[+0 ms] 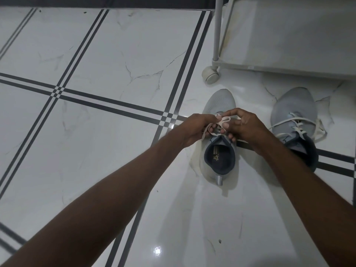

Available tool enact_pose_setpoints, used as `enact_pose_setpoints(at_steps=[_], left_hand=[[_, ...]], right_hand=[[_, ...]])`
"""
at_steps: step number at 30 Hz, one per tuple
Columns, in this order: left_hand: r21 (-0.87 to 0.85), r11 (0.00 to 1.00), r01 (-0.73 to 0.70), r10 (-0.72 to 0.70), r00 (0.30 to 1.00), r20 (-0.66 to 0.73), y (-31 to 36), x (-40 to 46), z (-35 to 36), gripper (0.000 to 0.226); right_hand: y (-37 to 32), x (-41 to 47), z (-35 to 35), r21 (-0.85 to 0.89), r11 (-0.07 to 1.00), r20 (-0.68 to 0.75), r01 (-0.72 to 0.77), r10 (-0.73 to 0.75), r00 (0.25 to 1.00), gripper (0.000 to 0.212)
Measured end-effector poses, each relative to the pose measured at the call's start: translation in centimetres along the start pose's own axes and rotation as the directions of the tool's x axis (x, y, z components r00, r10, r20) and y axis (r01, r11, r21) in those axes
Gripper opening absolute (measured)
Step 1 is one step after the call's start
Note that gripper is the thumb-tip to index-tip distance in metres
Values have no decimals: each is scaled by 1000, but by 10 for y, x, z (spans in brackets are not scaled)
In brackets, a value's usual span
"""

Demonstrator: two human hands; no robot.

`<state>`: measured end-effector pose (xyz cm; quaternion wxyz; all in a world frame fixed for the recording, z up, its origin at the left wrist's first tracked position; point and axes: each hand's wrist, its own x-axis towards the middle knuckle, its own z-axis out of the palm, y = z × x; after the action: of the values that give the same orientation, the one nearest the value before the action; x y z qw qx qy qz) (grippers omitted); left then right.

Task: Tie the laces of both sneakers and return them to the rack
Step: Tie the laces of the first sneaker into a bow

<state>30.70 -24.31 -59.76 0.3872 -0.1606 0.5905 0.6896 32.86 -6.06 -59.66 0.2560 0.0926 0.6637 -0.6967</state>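
Both hands are down over the nearer sneaker (218, 151), which stands on the tiled floor (115, 54) with its toe pointing away from the person. Her or his left hand (194, 130) is curled almost closed, thumb and forefinger pinching a strand of the flat pale lace (223, 120); the right hand (244, 126) is bent in from the other side, fingertips nipping the same lace where a loop crosses between the two. A loose end trails down past the left hand.

That lace looks soft, limp and very light, a flat woven tape that will fold wherever it is pinched and may slide if held slackly, so I would say it wants taking near the crossing, close above the tongue, with steady tension on both sides. The shoe itself seems light, with a yielding knit upper; the firm collar at the heel looks the best place to lift it.

Just to the right stands the second sneaker (294, 120), its laces (300, 128) sprawled loose over the sides. Beyond, the white rack (289, 45) on its castor (211, 75) stands near both toes.
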Motion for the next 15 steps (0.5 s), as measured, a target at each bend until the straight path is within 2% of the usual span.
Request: enact_pose_setpoints(at_steps=[2, 4, 6, 8, 10, 12, 13, 15], left_hand=[[-3, 1000, -2, 3, 997, 73, 2, -1, -2, 14], [56, 998, -21, 14, 993, 119, 7, -4, -4, 18], [184, 979, -87, 63, 989, 132, 13, -8, -5, 15], [397, 900, -182, 143, 982, 127, 20, -11, -5, 19], [636, 730, -252, 231, 966, 117, 28, -12, -5, 19], [839, 455, -298, 362, 923, 132, 31, -12, -1, 12], [895, 325, -304, 431, 890, 146, 30, -12, 3, 11], [940, 162, -299, 544, 822, 168, 21, -13, 10, 12]], right_hand=[[2, 2, -6, 9, 1000, 24, -27, 27, 999, 20], [2, 4, -9, 1, 999, 54, -42, 42, 998, 15], [0, 6, -10, 7, 998, 61, -62, 62, 996, 13], [-2, 7, -10, 2, 997, 64, -80, 79, 995, 14], [-5, 7, -10, -21, 996, 70, -89, 90, 993, 14], [-8, 7, -9, -49, 994, 76, -95, 99, 992, 10], [-10, 7, -9, -64, 993, 76, -95, 100, 992, 9], [-12, 8, -9, -81, 992, 76, -94, 100, 992, 9]])
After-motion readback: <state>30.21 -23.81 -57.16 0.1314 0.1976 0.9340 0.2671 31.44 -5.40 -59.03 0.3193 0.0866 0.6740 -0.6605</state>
